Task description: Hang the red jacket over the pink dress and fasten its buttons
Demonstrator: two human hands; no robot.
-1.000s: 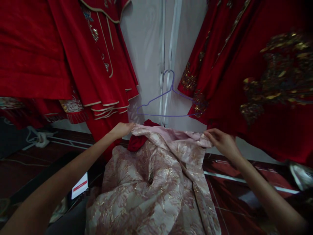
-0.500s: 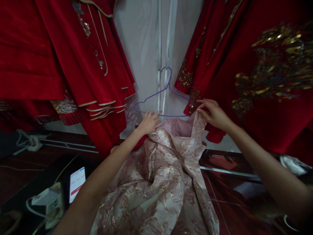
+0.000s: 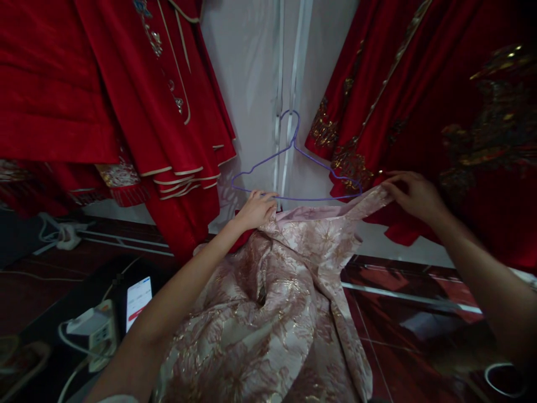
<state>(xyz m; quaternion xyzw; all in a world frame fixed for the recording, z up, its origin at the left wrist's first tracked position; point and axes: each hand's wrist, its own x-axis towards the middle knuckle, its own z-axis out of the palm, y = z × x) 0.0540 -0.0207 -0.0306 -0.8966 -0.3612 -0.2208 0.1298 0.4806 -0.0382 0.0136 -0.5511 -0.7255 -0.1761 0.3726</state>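
A pink and gold brocade garment [image 3: 277, 291] is lifted up in front of me. My left hand [image 3: 255, 208] grips its top edge near the middle and touches the bottom bar of a purple wire hanger [image 3: 289, 168] that hangs against a white panel. My right hand [image 3: 413, 193] pinches the garment's right upper corner and holds it out to the right, level with the hanger's right end. A bit of red cloth shows behind the garment by my left wrist.
Red embroidered robes [image 3: 126, 101] hang at the left and further red embroidered robes [image 3: 440, 112] at the right, close on both sides. A lit phone [image 3: 137, 299] and a white power strip [image 3: 94, 336] with cables lie on a dark surface at lower left. The floor is glossy dark red tile [image 3: 403, 313].
Both hands rose with the garment's top edge up to the hanger. In the last half second my right hand pulled its corner out to the right, spreading the edge.
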